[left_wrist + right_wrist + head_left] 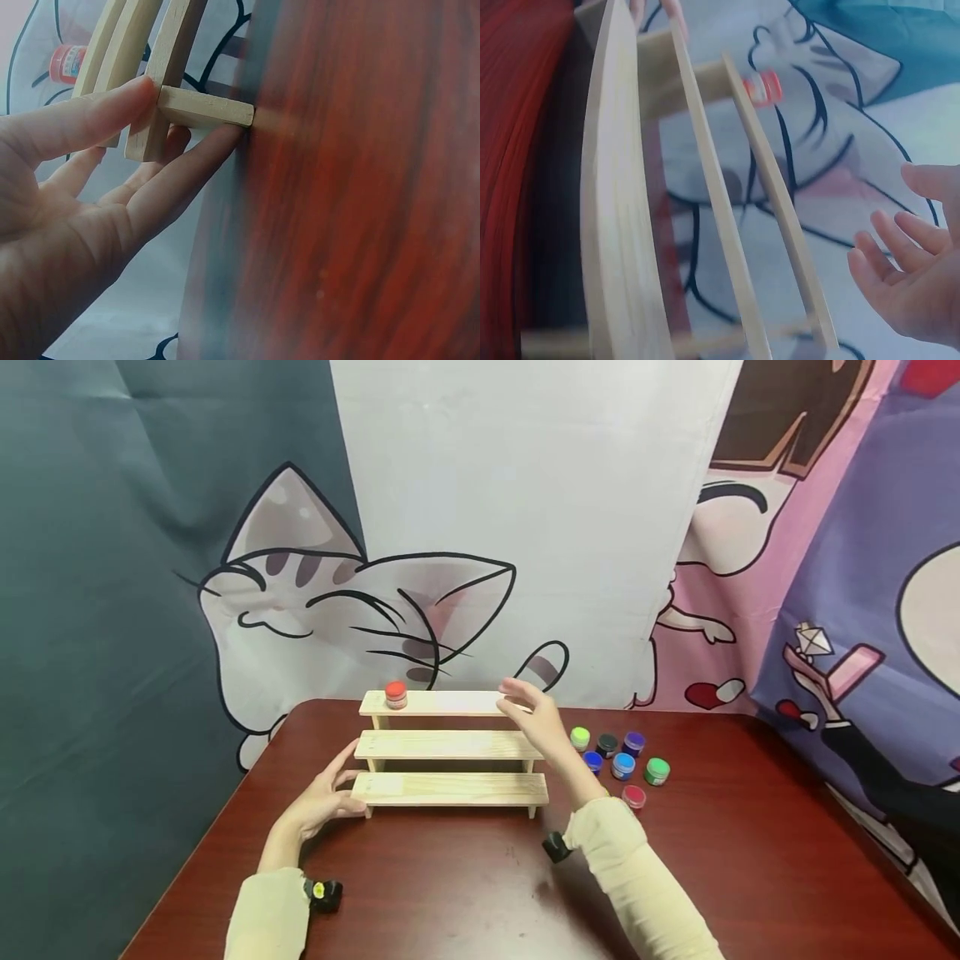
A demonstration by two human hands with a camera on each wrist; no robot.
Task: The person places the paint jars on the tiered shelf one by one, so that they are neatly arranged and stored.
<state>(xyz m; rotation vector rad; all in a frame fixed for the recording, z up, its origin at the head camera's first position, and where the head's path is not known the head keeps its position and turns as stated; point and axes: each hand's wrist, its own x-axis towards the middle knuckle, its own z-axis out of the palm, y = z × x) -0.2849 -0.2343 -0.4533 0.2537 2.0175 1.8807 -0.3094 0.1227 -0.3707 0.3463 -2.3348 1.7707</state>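
A three-tier wooden display stand point(450, 787) stands on the table, with a small red-lidded paint jar point(396, 696) on its top tier near the left end. My left hand point(322, 797) is at the stand's left end. In the left wrist view its thumb touches the bottom board point(166, 67), while other fingers point(176, 176) reach behind the board and by its leg. My right hand point(919, 270) is raised by the right end of the top tier, fingers loosely bent and holding nothing. In the right wrist view it appears apart from the boards.
Right of the stand, several small paint jars are grouped on the table point(750, 843): light green point(580, 738), black point(607, 745), purple point(633, 743), blue point(622, 766), green point(656, 771) and dark red point(633, 797) among them. A cartoon-printed curtain point(540, 527) hangs behind.
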